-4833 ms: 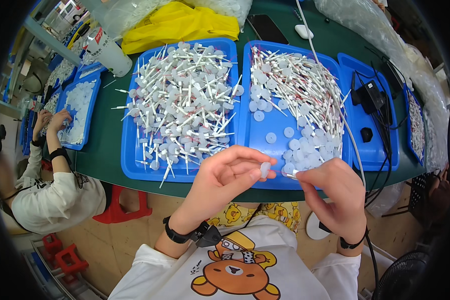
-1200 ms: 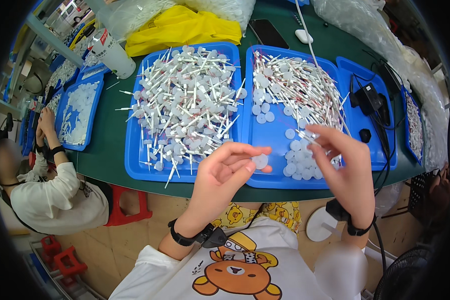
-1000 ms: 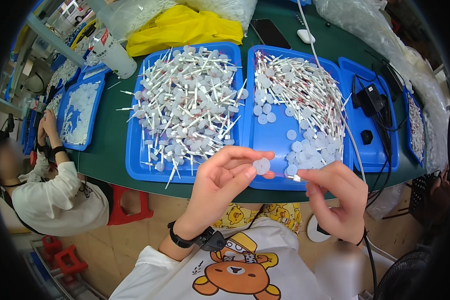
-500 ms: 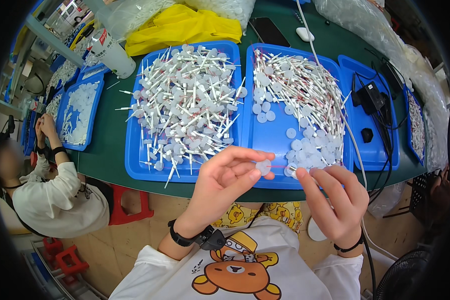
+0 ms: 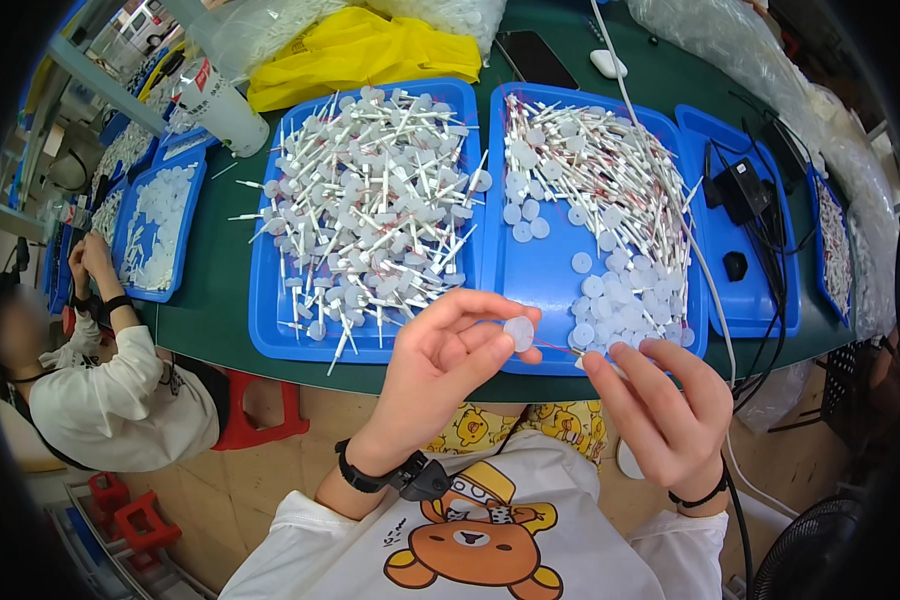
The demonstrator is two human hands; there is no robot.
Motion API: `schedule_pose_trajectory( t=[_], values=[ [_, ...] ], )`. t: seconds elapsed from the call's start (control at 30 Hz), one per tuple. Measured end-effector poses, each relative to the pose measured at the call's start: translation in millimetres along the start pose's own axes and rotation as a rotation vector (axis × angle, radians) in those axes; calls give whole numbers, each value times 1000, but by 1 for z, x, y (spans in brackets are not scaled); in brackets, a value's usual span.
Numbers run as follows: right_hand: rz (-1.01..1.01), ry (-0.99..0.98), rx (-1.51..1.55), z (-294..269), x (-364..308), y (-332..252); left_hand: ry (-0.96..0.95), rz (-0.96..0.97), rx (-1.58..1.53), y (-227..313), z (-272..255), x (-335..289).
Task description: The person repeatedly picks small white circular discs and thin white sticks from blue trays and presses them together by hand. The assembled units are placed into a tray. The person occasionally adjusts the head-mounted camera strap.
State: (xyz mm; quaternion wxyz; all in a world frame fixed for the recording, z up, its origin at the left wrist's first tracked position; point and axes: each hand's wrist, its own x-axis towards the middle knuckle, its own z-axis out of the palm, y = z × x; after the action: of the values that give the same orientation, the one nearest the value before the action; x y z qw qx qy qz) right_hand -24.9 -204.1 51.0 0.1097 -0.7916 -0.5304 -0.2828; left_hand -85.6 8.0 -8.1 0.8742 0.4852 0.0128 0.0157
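Note:
Between the thumb and fingers of my left hand [image 5: 460, 350] is a translucent white disc [image 5: 519, 333]. A thin red wire runs from it to my right hand [image 5: 665, 400], whose fingertips pinch a small white stick [image 5: 583, 362], mostly hidden by the fingers. Both hands are over the near edge of the right blue tray [image 5: 535, 285]. Inside that tray lie a heap of white sticks with red wires [image 5: 595, 165] and a pile of loose discs [image 5: 625, 295]. The left blue tray [image 5: 270, 325] is heaped with sticks that have discs on them [image 5: 370, 210].
A third blue tray [image 5: 775, 315] holds a black adapter [image 5: 742, 190] and cables. One pale cable [image 5: 705, 265] crosses the right tray. Behind are a yellow bag [image 5: 370, 58], a phone [image 5: 535, 60] and a cup [image 5: 225, 110]. Another person [image 5: 120, 390] works at the left.
The disc in my left hand has shifted slightly left and turned more face-on. My right fingertips have dropped a little, so the red wire now slants down toward them.

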Motion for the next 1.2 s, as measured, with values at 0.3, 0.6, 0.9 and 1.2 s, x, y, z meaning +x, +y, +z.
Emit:
schedule_pose_trajectory(
  t=[0.3,0.6,0.9,1.2],
  values=[
    [-22,16,-4,-2,3,2,-40,60,137,-1,3,1],
    [-1,29,1,-2,2,5,-108,-15,18,-1,-2,2],
    [-11,-3,86,3,3,2,-58,-95,-13,3,9,0],
    [77,11,196,14,1,1,-129,88,103,-5,5,4]
  ],
)
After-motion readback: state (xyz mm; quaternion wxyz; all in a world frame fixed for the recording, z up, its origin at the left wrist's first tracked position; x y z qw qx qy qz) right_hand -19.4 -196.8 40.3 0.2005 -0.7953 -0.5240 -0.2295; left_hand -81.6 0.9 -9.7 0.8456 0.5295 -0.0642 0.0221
